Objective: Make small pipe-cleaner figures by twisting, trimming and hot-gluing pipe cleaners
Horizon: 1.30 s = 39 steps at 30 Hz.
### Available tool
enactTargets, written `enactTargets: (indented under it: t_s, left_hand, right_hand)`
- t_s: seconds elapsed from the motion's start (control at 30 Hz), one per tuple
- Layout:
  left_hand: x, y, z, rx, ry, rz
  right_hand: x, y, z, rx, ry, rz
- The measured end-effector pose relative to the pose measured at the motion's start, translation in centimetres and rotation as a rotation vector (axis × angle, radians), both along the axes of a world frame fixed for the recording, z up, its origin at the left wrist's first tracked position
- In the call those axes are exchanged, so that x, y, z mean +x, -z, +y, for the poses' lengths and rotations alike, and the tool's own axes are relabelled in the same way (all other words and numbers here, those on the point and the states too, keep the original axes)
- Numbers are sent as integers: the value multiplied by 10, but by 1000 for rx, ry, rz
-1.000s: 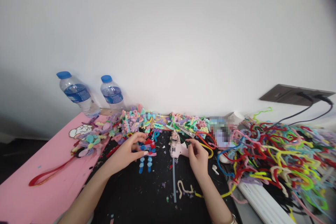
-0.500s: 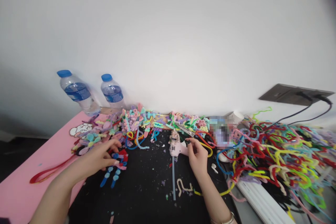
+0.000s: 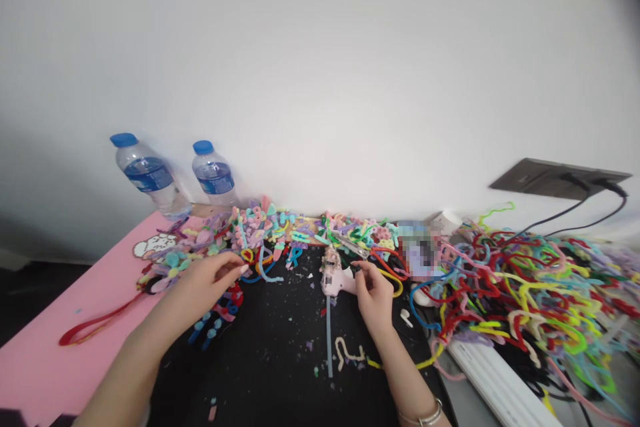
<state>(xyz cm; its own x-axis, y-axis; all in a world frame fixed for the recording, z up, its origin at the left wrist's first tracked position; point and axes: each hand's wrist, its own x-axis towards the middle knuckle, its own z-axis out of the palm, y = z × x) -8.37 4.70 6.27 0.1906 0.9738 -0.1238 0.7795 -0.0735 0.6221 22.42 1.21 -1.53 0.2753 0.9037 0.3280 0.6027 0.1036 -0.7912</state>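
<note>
My left hand [image 3: 223, 277] reaches over the far left of the black work mat [image 3: 280, 347], thumb and fingers a little apart. Its fingertips are beside a yellow, orange and blue looped pipe-cleaner piece [image 3: 262, 265]. Partly under that hand lies a red and blue pipe-cleaner figure [image 3: 227, 307] with two blue beaded strands. My right hand [image 3: 376, 293] is curled at the handle end of a pale pink glue gun [image 3: 337, 280], which rests on the mat. A translucent glue stick [image 3: 329, 340] sticks out of the gun toward me. The gun's tip is crusted with residue.
Pastel pipe-cleaner pieces [image 3: 255, 223] line the wall, with metal scissors or pliers [image 3: 350, 245] among them. Two water bottles [image 3: 213, 177] stand at back left. Tangled pipe cleaners [image 3: 525, 300], a white power strip [image 3: 505, 387] and plugged cords [image 3: 565, 213] occupy the right.
My left hand has left the red and blue figure and moved up and right to the looped piece. My right hand stays by the glue gun.
</note>
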Motion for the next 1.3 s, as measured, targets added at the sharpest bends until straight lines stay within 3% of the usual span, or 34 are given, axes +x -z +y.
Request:
enactTargets:
  t_s: [0.17,0.3,0.43,0.57,0.73,0.8,0.9,1.17,1.3]
  left_hand:
    - [31,25,17,25,-55,158]
    - [40,43,22,46,-9,186]
    - [39,40,17,58,32,-4]
    - [43,31,8,-74,27,-324]
    - [65,28,-1,-209,73,-681]
    - [75,30,-4,-256,99,-756]
    - [88,34,-9,-355,133,-843]
    - [99,48,-17,-471,-83,-1023]
    - [99,54,-18,-510,-49,-1025]
  right_hand:
    - [0,-2,0,11,-1,0]
    - [-1,-2,0,16,-3,4]
    - [0,-2,-1,27,-13,15]
    - [-5,-6,-6,48,-59,28]
    - [-25,-12,-17,52,-352,55]
    - [-33,-12,-19,37,-424,75]
    - [-42,-10,-21,3,-409,126]
    - [-46,-8,-23,-88,-445,312]
    - [-48,-3,-24,-171,-475,531]
